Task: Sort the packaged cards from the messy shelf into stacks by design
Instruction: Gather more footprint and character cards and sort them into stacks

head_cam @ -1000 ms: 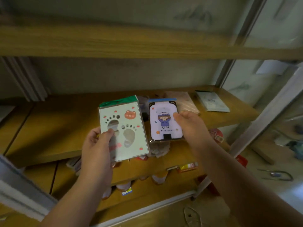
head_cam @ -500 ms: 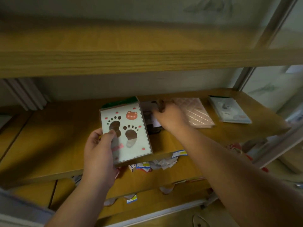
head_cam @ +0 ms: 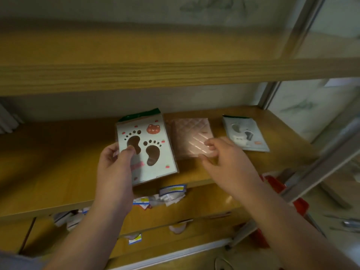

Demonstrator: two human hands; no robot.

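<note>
My left hand (head_cam: 115, 172) holds a packaged white card with two brown footprints and a bear (head_cam: 150, 141), thumb on its front, tilted up above the middle wooden shelf (head_cam: 58, 162). A pink quilted pack (head_cam: 191, 133) lies flat on the shelf just right of it. My right hand (head_cam: 228, 160) hovers over that pack's near right corner with fingers apart and nothing in them. Further right lies a grey footprint pack (head_cam: 245, 133). The purple cartoon card is hidden from view.
An upper shelf board (head_cam: 155, 73) hangs close above the work space. Several loose small packets (head_cam: 171, 193) litter the lower shelf. A metal upright (head_cam: 319, 168) bounds the right end, with something red (head_cam: 272, 184) beside it.
My right hand put the purple cartoon card down behind the footprint card, then drew back right, empty, over the pink pack. The left hand kept its card nearly still.
</note>
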